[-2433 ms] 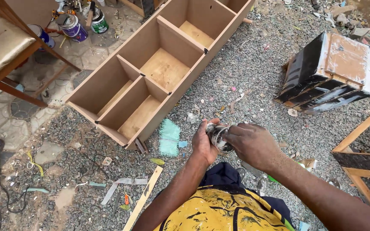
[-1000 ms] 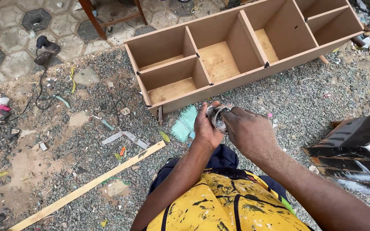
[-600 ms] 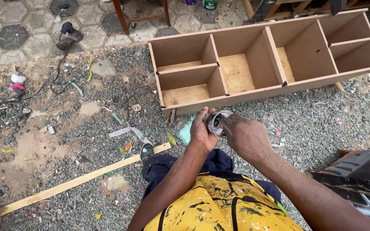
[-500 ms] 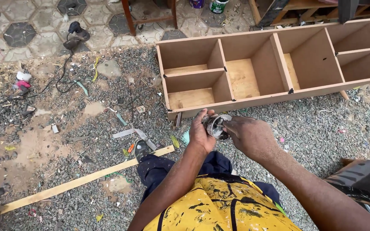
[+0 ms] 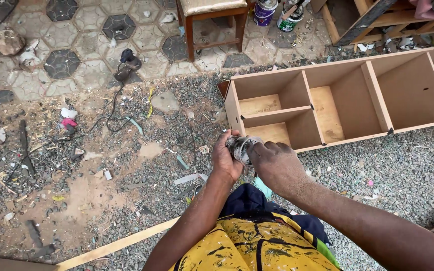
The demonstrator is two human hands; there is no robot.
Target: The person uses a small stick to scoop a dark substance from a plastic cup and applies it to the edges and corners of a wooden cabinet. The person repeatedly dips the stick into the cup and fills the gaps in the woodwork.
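Both hands are seen from the head camera closed around a small grey, paint-smeared metal tin (image 5: pixel 240 147): the left hand (image 5: pixel 225 158) is curled about its near side, while the right hand (image 5: pixel 276 164) is clamped over its top and far side, so that the tin is held between them above the gravel ground (image 5: pixel 377 170). Just beyond the hands, a long open wooden shelf unit with dividers (image 5: pixel 342 100) is laid on its back, and a wooden stool with a cushioned seat (image 5: pixel 212 20) is set on the hexagonal paving behind.
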